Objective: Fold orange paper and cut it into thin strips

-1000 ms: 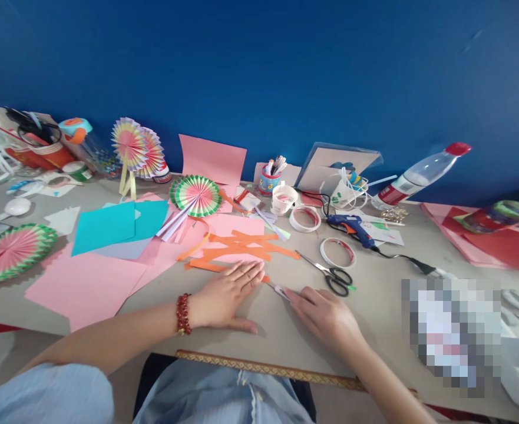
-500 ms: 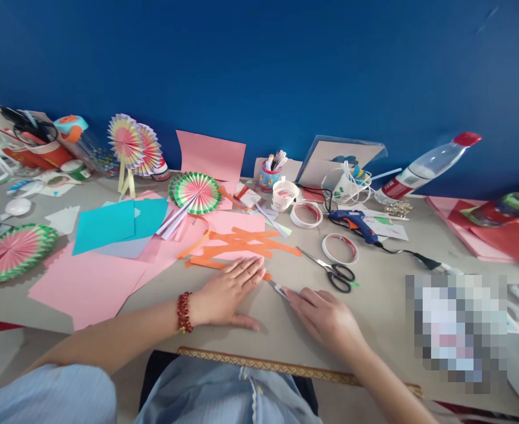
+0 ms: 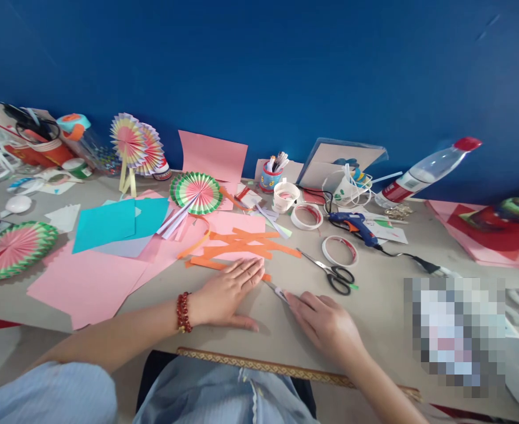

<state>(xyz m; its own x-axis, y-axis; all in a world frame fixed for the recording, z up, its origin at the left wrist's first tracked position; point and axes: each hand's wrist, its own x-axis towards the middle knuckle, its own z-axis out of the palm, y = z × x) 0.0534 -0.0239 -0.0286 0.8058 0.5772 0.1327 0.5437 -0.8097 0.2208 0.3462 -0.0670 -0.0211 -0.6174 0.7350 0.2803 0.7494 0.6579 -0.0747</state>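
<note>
My left hand (image 3: 226, 292) lies flat on an orange paper strip (image 3: 208, 263), its fingers stretched out and the thumb apart. A short end of that strip pokes out past the fingertips. My right hand (image 3: 323, 321) is closed round a utility knife (image 3: 280, 292), whose blade points at this end of the strip. Whether the blade touches the paper I cannot tell. Just beyond my left hand, several more orange strips (image 3: 241, 242) lie crossed over each other. Black-handled scissors (image 3: 336, 275) rest to the right, beyond my right hand.
Pink sheets (image 3: 91, 280) and teal paper (image 3: 109, 227) lie at left, near a pleated paper fan (image 3: 196, 192). Tape rolls (image 3: 340, 251), a blue glue gun (image 3: 356, 227) and its cord are at right. A bottle (image 3: 427, 172) leans by the blue wall. The table's front edge (image 3: 263, 365) is close to me.
Hardly anything differs. Both hands keep their places, the left flat on the strip and the right around the knife; the view has shifted very slightly.
</note>
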